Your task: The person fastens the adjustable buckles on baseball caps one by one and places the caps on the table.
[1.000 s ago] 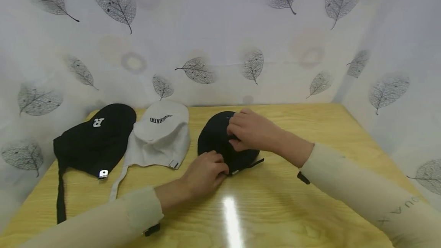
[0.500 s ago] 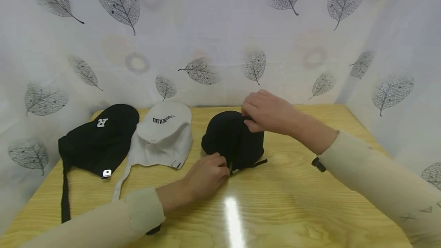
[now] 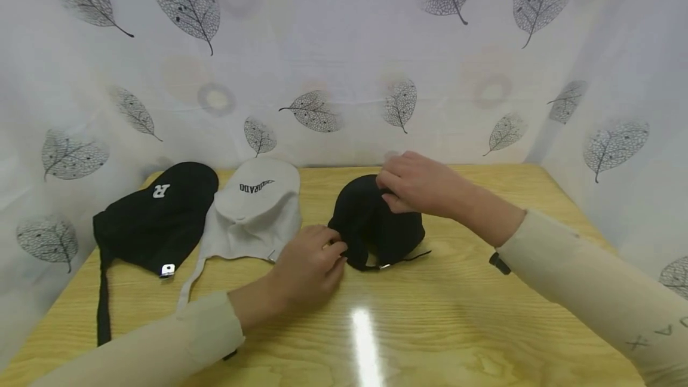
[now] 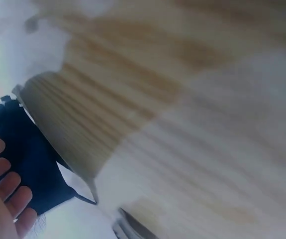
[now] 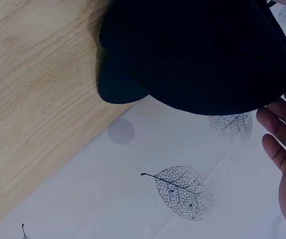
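Observation:
A black cap [image 3: 381, 226] stands crown-up on the table, with a thin strap and small metal buckle along its front edge. My right hand [image 3: 421, 187] pinches the top of its crown from the right. My left hand [image 3: 309, 267] is at the cap's left edge, its fingers loosely bent; in the left wrist view the fingers [image 4: 18, 199] lie in front of the dark cap [image 4: 31, 159] without visibly gripping it. The right wrist view shows the cap [image 5: 197, 55] close up, its brim [image 5: 120, 84] sticking out and my right fingers [image 5: 277, 124] at its edge.
Left of the hands, a white cap [image 3: 258, 196] with dark lettering lies flat, its strap trailing forward. Beside it lies another black cap [image 3: 156, 220] with a white R and a long strap. A leaf-print curtain [image 3: 344, 58] hangs behind the wooden table [image 3: 457, 327].
The right hand has risen and moved right, lifting the crown fuller. The left hand has let go of the cap's front edge and shifted left. The cap has slid slightly right.

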The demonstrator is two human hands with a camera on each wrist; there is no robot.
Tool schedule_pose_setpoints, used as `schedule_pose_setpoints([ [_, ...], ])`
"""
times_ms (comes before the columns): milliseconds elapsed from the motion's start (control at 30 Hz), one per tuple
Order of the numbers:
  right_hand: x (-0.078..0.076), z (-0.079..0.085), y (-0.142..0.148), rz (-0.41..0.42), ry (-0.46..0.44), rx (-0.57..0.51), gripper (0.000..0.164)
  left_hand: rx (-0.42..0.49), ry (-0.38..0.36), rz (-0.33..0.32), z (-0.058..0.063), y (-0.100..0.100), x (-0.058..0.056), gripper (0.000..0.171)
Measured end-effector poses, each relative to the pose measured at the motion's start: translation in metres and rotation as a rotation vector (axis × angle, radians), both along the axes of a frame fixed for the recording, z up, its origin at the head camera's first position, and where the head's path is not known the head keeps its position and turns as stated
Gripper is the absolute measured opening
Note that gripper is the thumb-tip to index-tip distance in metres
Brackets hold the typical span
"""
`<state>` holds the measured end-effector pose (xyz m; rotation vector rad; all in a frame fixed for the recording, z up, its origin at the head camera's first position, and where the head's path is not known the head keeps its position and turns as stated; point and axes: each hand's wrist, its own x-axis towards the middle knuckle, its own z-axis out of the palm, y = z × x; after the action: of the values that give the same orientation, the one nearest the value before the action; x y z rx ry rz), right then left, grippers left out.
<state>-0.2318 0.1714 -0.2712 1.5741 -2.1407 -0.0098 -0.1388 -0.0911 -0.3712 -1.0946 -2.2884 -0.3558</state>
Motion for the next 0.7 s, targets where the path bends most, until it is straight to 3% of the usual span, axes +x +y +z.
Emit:
schedule_pose_setpoints([
  [267, -0.003, -0.004, 0.016, -0.047, -0.003, 0.015, 0.015, 0.016, 0.020, 0.076, 0.004, -0.026, -0.006, 0.016],
  [533, -0.007, -0.005, 0.036, -0.087, -0.036, 0.011, 0.013, 0.056, 0.094, 0.138, 0.022, -0.066, -0.013, 0.018],
  [700, -0.008, -0.006, 0.051, -0.096, -0.029, 0.010, 0.015, 0.055, 0.162, 0.212, 0.032, -0.092, -0.018, 0.020],
])
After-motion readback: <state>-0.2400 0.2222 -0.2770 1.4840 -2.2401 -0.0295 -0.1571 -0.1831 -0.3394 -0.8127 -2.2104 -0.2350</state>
